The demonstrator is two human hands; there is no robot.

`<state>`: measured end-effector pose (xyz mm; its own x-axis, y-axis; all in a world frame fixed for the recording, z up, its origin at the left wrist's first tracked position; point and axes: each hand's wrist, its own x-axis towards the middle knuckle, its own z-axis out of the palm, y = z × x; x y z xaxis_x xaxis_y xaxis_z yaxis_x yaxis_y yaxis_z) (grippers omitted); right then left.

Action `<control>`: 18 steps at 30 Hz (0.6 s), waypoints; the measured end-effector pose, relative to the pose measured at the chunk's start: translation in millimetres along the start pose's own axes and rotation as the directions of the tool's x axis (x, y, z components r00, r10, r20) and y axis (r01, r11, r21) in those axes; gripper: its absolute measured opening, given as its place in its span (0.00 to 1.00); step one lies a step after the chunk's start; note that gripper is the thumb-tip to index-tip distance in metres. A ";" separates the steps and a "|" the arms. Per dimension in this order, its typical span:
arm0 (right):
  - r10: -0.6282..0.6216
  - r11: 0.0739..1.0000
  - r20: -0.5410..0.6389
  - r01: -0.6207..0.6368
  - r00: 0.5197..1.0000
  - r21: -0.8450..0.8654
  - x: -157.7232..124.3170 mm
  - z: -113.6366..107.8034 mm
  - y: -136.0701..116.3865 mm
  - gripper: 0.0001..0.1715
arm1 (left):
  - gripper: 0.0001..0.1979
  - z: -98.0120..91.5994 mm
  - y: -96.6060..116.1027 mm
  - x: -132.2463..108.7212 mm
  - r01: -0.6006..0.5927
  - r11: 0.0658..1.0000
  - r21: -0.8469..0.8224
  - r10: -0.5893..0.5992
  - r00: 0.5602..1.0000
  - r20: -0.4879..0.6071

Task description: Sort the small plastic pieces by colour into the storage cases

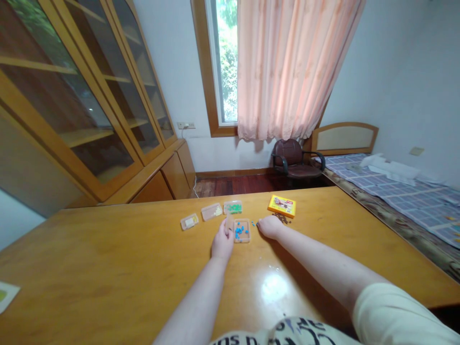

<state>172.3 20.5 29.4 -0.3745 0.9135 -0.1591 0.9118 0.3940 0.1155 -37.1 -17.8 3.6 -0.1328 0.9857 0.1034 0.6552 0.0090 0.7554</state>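
Near the middle of the table, my left hand [222, 245] is closed on a flat, see-through piece like a plastic lid [229, 222]. Just right of it stands a small clear plastic box [248, 237] with several small blue pieces [238, 231] inside. My right hand [270, 227] rests on the table with its fingers curled together; what they hold, if anything, is hidden. A few loose blue bits [253, 224] lie between the box and those fingertips. Beyond the right hand is a scatter of small brown pieces [281, 218], beside a yellow box [282, 206].
Behind my left hand sit clear containers with green pieces [235, 207], cream pieces [217, 211] and a white block [189, 222]. The wooden table [143, 268] ends before a chair [293, 158]. A bed [395, 182] is at right, a glass cabinet [89, 96] at left.
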 end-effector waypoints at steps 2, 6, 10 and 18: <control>-0.011 1.000 0.011 0.011 1.000 0.011 1.2 0.4 0.6 0.16 | 0.25 -0.3 -0.1 -0.1 0.000 1.000 0.003 0.000 1.000 0.002; 0.042 0.998 -0.006 -0.041 0.999 0.039 0.8 0.5 2.6 0.18 | 0.24 -1.5 0.8 -0.8 0.006 1.000 0.009 -0.006 1.000 0.001; 0.133 0.989 -0.079 -0.127 0.988 0.069 -1.2 -2.9 -6.8 0.23 | 0.24 -1.1 0.7 0.0 0.020 1.000 0.003 -0.020 1.000 0.000; 0.031 0.965 -0.299 0.050 0.954 0.259 0.1 -10.9 -40.7 0.21 | 0.25 -1.8 1.7 -0.5 0.038 0.999 -0.026 -0.037 0.999 0.012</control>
<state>133.3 5.6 35.4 -0.3794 0.9139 0.1445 0.9045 0.3992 -0.1500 -37.2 -18.6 6.0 -0.1486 0.9866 0.0675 0.6302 0.0419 0.7753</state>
